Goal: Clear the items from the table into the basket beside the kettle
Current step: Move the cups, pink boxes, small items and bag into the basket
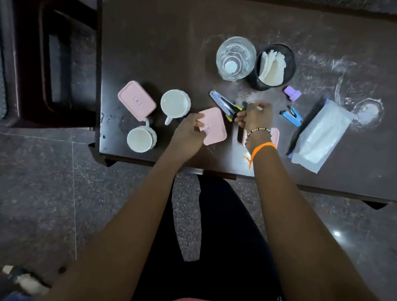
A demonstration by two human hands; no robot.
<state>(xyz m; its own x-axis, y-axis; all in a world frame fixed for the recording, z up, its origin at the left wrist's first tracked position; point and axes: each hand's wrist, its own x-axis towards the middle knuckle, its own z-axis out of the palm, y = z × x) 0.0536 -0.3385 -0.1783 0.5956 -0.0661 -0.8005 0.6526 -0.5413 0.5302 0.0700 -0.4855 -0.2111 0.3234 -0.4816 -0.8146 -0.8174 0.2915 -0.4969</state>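
Observation:
On the dark table (170, 37), my left hand (189, 131) grips a pink flat box (216, 125) by its near left edge. My right hand (253, 115) is curled around a thin pen-like stick (259, 106), blurred, just right of a silver and yellow stapler (223, 104). A second pink box (275, 137) lies mostly hidden under my right wrist. A third pink box (136, 100) and two white mugs (175, 103) (141, 140) stand at the left. No basket or kettle is in view.
Behind my hands stand a clear glass (235, 58) and a black mesh cup (289, 59) with tissues. At the right lie a purple cap-like piece (292, 93), a blue stapler (292, 114) and a clear plastic packet (321, 136). A dark chair (42, 60) stands left of the table.

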